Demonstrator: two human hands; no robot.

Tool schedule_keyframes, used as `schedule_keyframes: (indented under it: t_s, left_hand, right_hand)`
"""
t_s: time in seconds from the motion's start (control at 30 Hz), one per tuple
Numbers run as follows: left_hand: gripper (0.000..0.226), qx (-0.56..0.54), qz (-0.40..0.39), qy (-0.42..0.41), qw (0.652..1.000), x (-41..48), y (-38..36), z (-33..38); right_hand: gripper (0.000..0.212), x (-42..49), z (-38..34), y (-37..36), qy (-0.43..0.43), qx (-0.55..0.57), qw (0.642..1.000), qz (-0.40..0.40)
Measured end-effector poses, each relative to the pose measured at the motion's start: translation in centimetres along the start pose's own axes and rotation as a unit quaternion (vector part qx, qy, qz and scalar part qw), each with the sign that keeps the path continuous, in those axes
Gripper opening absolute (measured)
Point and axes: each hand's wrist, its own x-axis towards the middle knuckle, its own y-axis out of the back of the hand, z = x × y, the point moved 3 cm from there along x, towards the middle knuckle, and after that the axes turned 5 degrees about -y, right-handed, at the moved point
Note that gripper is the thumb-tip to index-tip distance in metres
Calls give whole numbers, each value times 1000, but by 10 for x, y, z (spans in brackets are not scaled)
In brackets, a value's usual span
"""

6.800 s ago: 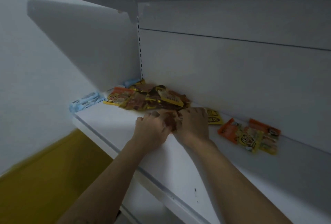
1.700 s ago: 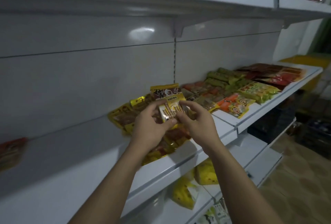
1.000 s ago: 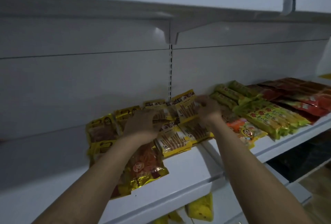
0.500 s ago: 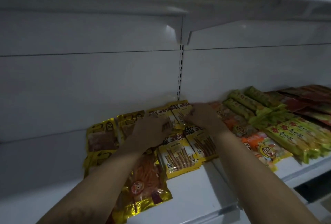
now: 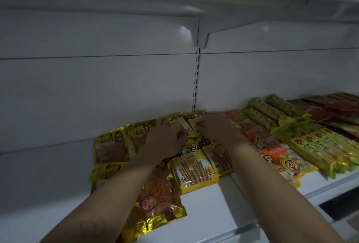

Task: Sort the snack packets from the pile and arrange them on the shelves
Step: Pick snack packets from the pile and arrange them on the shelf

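As like goes w/ like, left hand (image 5: 165, 139) curls fingers on a wafer-stick pkt (image 5: 186, 126) at frame ctr, likely squaring its row; right hand (image 5: 215, 129) grip unclear.

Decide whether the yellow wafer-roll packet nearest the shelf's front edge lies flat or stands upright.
Flat: the yellow wafer-roll packet lies face up on the white metal shelf.
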Motion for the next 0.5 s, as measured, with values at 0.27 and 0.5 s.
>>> schedule_keyframes:
  t_s: [0.27,0.5]
  left_hand:
    - [54,-11,43,-15,999,-25,20,-9]
    - [54,-57,83,10,995,-83,46,-39]
  right_hand:
    - [48,-33,-18,15,25,85,994,58]
    - [62,-74,-78,39,67,58,995,49]
